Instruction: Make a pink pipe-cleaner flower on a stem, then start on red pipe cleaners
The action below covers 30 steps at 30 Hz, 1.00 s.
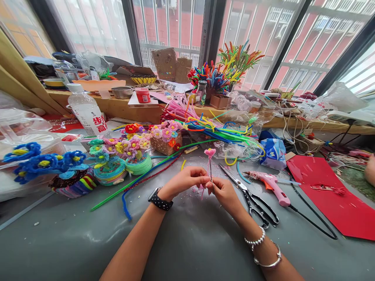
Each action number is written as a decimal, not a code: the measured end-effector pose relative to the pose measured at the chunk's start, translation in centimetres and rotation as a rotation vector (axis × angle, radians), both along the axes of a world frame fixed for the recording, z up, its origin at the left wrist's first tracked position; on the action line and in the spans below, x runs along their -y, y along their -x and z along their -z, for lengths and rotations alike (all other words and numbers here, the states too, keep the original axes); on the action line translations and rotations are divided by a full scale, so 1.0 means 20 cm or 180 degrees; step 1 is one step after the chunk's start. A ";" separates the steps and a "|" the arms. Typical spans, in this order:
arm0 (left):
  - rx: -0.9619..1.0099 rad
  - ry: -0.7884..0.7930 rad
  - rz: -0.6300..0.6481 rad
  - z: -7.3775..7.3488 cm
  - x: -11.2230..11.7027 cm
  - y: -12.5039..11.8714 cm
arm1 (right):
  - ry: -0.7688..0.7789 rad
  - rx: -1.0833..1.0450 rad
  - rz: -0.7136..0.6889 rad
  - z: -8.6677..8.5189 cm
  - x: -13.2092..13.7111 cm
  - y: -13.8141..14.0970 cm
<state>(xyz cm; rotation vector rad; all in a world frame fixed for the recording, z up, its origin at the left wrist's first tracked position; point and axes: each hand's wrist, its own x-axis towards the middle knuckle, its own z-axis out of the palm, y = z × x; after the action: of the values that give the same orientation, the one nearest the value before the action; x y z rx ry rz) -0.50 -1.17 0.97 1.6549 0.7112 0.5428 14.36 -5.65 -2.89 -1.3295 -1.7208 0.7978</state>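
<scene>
Before me, both hands meet over the grey table around a small pink pipe-cleaner flower (210,152) with a yellow centre, held upright. My left hand (191,178) pinches its pink stem between thumb and fingers. Closed beside it, my right hand (224,192) grips a slim metal tool (211,175) that looks like small scissors, pointing up along the stem. Its lower part is hidden by the fingers. Pink fuzz lies on the table beneath. Large black-handled scissors (249,197) and a pink glue gun (272,184) lie to the right of my hands.
Pots of blue flowers (49,162) and pastel flowers (136,150) stand on the left, near a bottle (86,109). Behind my hands is a heap of pipe cleaners (205,125). Red card (336,199) and a tissue pack (273,152) lie right. Another person's hand shows at the right edge.
</scene>
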 end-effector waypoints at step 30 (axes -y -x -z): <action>0.0150 0.0091 -0.0230 0.03 -0.02 0.00 | 0.0009 0.0161 0.0360 0.01 -0.01 -0.03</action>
<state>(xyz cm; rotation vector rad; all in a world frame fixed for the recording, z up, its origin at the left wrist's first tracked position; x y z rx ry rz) -0.40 -0.85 0.46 1.5895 0.7430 0.6184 14.96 -5.49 -3.05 -1.4463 -1.6677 0.7080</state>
